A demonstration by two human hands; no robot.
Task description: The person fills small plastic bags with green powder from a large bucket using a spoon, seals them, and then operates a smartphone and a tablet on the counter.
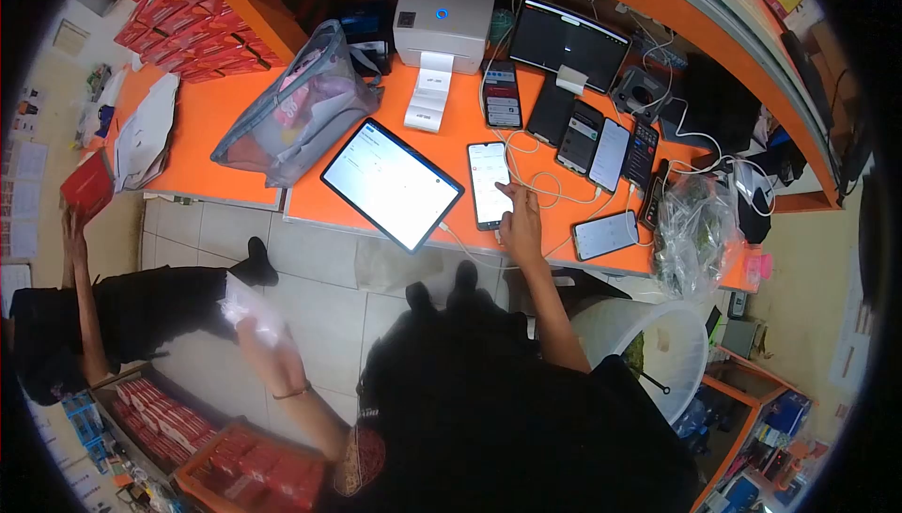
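My right hand [521, 220] is over the orange counter, its index finger stretched out onto the lit screen of a smartphone [488, 175]. Its other fingers are partly curled and hold nothing. The phone lies flat with a white page showing. Low on the left, away from the counter, my left hand [271, 353] is closed around a pale see-through plastic packet [252, 306]; what is inside it is blurred. Left of the phone lies a tablet [393, 184] with a bright white screen. A white cable runs from the tablet's lower corner.
Several more phones [611, 154] and tangled cables lie to the right. Behind stand a label printer [445, 15] and a laptop-like screen [569, 43]. A zip bag [305, 109], clear plastic [695, 236] and a white bucket [691, 344] are nearby. Another person [122, 316] holds a red packet [88, 184].
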